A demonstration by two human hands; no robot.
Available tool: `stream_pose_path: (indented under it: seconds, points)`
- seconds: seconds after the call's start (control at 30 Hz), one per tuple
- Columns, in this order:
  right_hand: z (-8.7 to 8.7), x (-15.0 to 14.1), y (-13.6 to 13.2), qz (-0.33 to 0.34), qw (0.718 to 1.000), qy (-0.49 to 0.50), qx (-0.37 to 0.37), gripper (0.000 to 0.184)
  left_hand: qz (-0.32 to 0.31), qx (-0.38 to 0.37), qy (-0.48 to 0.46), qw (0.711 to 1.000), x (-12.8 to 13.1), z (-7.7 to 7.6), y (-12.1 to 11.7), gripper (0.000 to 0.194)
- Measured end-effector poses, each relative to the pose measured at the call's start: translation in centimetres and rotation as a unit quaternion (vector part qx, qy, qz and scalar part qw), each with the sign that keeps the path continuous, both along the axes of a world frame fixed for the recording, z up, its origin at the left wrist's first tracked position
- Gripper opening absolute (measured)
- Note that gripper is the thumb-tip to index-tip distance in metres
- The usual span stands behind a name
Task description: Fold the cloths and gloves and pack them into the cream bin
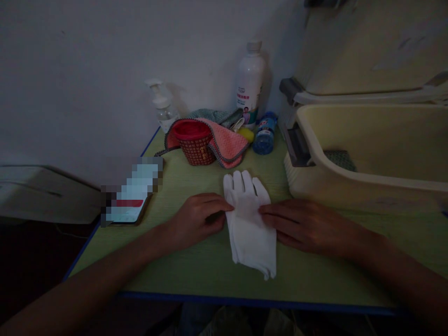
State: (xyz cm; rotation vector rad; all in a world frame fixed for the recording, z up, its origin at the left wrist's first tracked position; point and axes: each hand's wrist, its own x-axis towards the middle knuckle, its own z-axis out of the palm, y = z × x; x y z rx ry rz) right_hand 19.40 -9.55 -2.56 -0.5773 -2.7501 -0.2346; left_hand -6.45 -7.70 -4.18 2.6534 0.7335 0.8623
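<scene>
Though barely apart, left fingers (217,204) and right fingers (278,211) against the white glove (250,238), pinch unclear.

Red print (242,97) on white bottle (252,67), gold characters (203,151) on red cup (191,150), both illegible

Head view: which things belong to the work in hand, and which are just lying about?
In hand: white glove (perhaps a pair), left hand, right hand.

Lying about: phone, red container, pink cloth, pump bottle, white bottle, blue bottle, cream box.
</scene>
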Motion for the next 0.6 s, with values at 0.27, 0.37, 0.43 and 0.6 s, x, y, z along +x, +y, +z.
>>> stream_pose_path:
  seconds: [0.27,0.37,0.43,0.6]
  points:
    - [0.21,-0.5,-0.02,-0.009,0.999,-0.013,0.038,0.033,0.001,-0.008,-0.002,1.0,-0.07,-0.26,-0.06,0.022]
    - [-0.02,-0.71,-0.01,-0.023,0.998,-0.002,0.053,0.031,-0.004,0.013,-0.004,1.0,0.02,-0.29,-0.16,0.021]
    - [-0.14,-0.8,0.04,-0.027,0.998,0.002,0.054,0.029,-0.012,0.049,0.007,0.999,0.1,-0.29,-0.27,0.02]
    - [-0.04,-0.82,0.13,-0.032,0.998,-0.029,0.049,0.029,-0.033,0.15,0.068,0.986,0.27,-0.1,-0.61,0.013]
